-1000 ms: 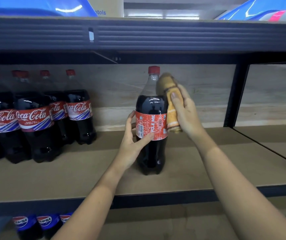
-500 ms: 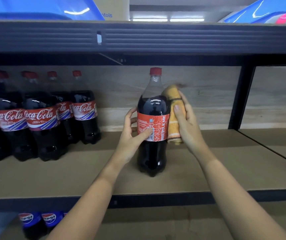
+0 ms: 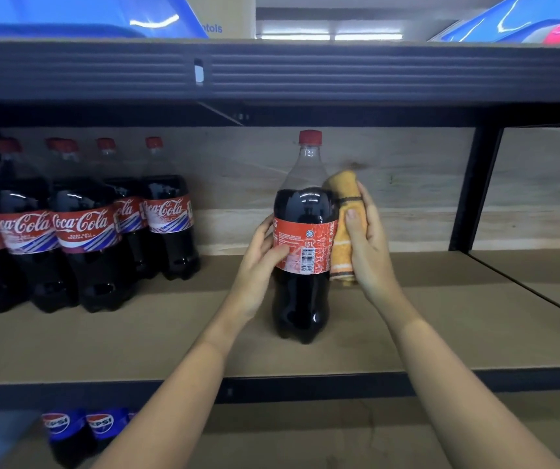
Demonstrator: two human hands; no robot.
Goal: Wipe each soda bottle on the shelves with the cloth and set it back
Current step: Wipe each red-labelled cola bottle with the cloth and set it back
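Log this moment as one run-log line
step: wiping | left hand: grips cola bottle at label | right hand: presses orange cloth on bottle's right side | bottle: upright on shelf

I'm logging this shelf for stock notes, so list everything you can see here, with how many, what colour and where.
Cola bottle being wiped: one, dark soda, red cap and label, upright mid-shelf, apart from the rest.
Cloth: one, orange with dark stripes, pressed to that bottle's right side.
Coca-Cola bottles: at least five, red caps and labels, grouped at the shelf's left; some cut off by the frame.
Pepsi bottles: at least two, blue labels, shelf below, lower left.
Middle shelf: one, brown board, dark metal frame.
Blue items: on the top shelf, too cropped to identify.
Left hand: grip on the bottle's label.
Right hand: holds the cloth against the bottle.
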